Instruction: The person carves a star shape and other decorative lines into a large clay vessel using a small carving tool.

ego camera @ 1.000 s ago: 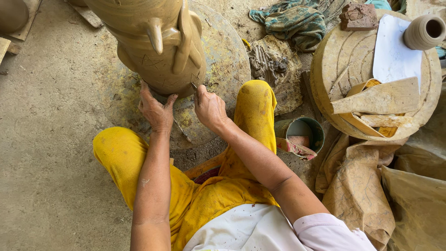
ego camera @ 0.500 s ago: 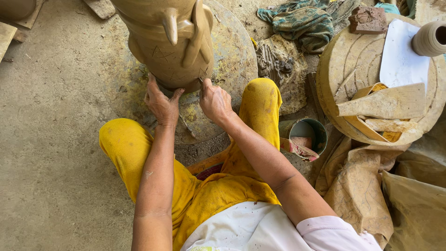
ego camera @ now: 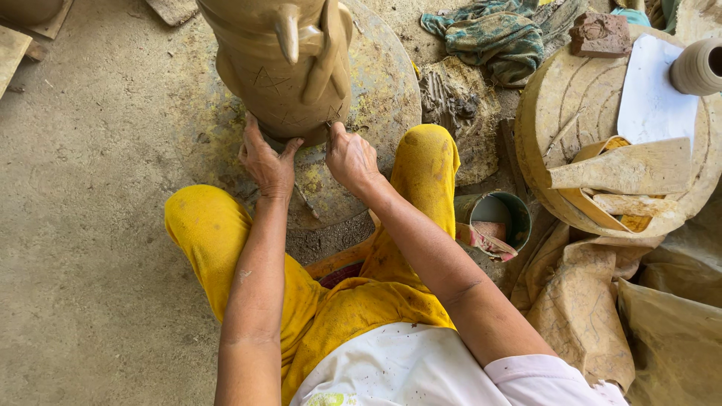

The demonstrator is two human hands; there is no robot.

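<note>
Since the clay vessel (ego camera: pixel 278 71) looks soft and heavy, we keep both hands low: left hand (ego camera: pixel 265 159) open against its base, right hand (ego camera: pixel 350 156) pinching a thin tool there.

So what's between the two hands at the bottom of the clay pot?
In the head view, only the pot's base shows between the left hand and right hand.
</note>
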